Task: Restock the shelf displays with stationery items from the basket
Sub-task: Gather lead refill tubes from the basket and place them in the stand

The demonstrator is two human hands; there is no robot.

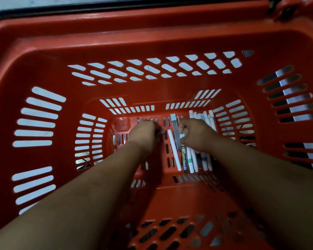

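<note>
Down in the head view, both bare forearms are reaching from the bottom edge into a deep red basket (43, 42) with slotted walls and a slotted floor. Its far rim is running across the top of the picture, and its near rim is cut off below, so only part of the near wall is showing between the arms.

Stationery items (192, 160) are lying on the basket floor toward its right side: slim white sticks, a white one (174, 150) lying a little apart to the left, a darker grey strip with a pale blue end (174, 121), and a narrow printed pack (184, 157) whose lettering is too small to read. More white ends (204, 115) are poking out beyond the right hand near the far right corner of the floor; the hand is hiding the middle of the bunch.

The left hand (143, 133) is sitting curled over the floor left of centre, its grip clenched around something small and dark (159, 132) that is blurred and mostly covered, so what it is cannot be told. The right hand (193, 133) is resting on the pile with its fingers (182, 127) bent inward, its grip closing on a small pale blue piece (182, 136); whether that piece belongs to one of the strips is hard to make out.

Pale floor is showing through the slots, and dark and metal shapes through the right wall are staying unclear.
</note>
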